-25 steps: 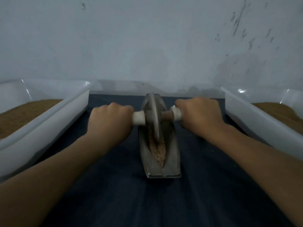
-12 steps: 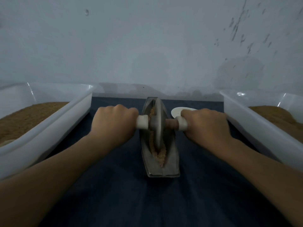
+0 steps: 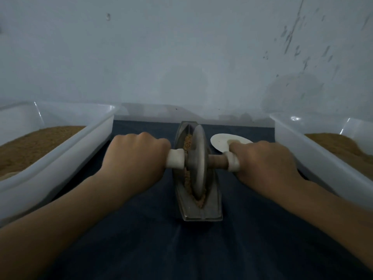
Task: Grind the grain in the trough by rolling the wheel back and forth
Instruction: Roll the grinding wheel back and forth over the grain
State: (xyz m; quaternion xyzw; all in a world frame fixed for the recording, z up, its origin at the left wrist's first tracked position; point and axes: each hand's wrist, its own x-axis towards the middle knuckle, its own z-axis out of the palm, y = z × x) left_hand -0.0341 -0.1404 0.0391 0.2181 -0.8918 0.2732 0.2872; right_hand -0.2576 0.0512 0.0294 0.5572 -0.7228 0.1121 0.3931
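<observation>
A narrow grey boat-shaped trough (image 3: 212,213) lies lengthwise on the dark cloth in front of me. A grey metal wheel (image 3: 198,158) stands upright in it, about midway along. Brown grain (image 3: 188,179) lines the groove beside and under the wheel. A wooden axle with white end sleeves runs through the wheel. My left hand (image 3: 134,158) grips the left handle (image 3: 175,161), fingers curled over it. My right hand (image 3: 262,160) grips the right handle (image 3: 232,163) the same way.
A white plastic tub (image 3: 60,156) with brown grain stands at the left, and another white tub (image 3: 323,156) with brown grain at the right. A small white dish (image 3: 221,142) lies behind my right hand. A pale wall rises just beyond the trough.
The wheel has rolled toward me along the trough, from the far end to near the middle, with both hands following. The white dish, hidden before, now shows behind my right hand.
</observation>
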